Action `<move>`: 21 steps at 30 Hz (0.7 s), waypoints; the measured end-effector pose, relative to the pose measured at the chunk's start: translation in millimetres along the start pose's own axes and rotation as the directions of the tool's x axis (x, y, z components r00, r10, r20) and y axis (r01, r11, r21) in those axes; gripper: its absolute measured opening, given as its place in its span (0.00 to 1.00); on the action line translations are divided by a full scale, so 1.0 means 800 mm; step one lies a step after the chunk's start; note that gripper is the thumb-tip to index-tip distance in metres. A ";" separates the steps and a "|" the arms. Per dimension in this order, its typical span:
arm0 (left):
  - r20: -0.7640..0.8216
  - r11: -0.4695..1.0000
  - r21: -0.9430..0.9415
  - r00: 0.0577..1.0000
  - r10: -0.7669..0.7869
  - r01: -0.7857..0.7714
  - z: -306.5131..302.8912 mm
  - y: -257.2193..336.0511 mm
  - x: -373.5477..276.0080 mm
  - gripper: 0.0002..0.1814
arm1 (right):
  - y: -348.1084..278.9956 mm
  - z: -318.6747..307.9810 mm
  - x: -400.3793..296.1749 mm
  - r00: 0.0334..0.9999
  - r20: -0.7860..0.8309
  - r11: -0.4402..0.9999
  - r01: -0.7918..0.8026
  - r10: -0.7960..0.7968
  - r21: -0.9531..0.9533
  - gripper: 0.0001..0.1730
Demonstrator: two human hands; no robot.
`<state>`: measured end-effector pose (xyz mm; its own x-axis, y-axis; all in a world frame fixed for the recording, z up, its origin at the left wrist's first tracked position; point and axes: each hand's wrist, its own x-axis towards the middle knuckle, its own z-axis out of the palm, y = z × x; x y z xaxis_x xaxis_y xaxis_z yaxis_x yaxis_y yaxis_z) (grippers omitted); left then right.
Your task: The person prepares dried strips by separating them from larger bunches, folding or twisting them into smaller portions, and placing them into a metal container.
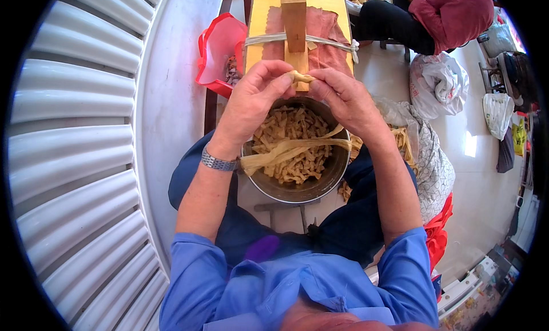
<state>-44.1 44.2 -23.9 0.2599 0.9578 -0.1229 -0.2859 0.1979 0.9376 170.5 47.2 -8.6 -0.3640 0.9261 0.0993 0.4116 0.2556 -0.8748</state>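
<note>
Between the fingertips of my left hand (pixel 261 88) and my right hand (pixel 345 97) is a small twisted piece of tan, leathery strip (pixel 303 78); both hands pinch it. Below them a round metal pot (pixel 296 198) holds many short tan pieces (pixel 300 166). A long flat tan strip (pixel 287 150) lies across the pot's rim, and a narrower end runs up toward my right wrist. Just beyond my hands stands a wooden post (pixel 294 24) on a wooden bar, tied down with white cord (pixel 270 38) over a reddish cloth (pixel 330 26) on a yellow board (pixel 266 0).
A red-edged bag (pixel 218 52) stands left of the board, beside a white ribbed radiator (pixel 77 95). To the right are more tan strips (pixel 402 142), a patterned cloth (pixel 433 159) and a white plastic bag (pixel 439 84). Another person (pixel 450 13) sits at the upper right.
</note>
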 end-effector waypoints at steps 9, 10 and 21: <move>0.178 0.990 0.049 0.974 -0.138 0.132 -0.008 0.018 -0.014 0.15 | 0.004 0.005 0.002 0.994 -0.024 0.993 0.110 -0.111 -0.039 0.11; 0.186 0.989 0.060 0.972 -0.142 0.133 -0.007 0.018 -0.015 0.15 | 0.006 0.005 0.002 0.990 0.003 0.987 0.139 -0.139 -0.077 0.12; 0.061 0.961 -0.246 0.991 -0.116 0.127 0.002 -0.002 -0.014 0.14 | -0.009 0.019 -0.004 0.993 -0.089 0.989 0.088 -0.078 0.119 0.18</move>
<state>-45.2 33.1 -23.7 0.3467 0.9141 -0.2104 -0.4686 0.3631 0.8053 155.9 38.1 -9.5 -0.3189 0.9244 0.2092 0.2754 0.3016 -0.9128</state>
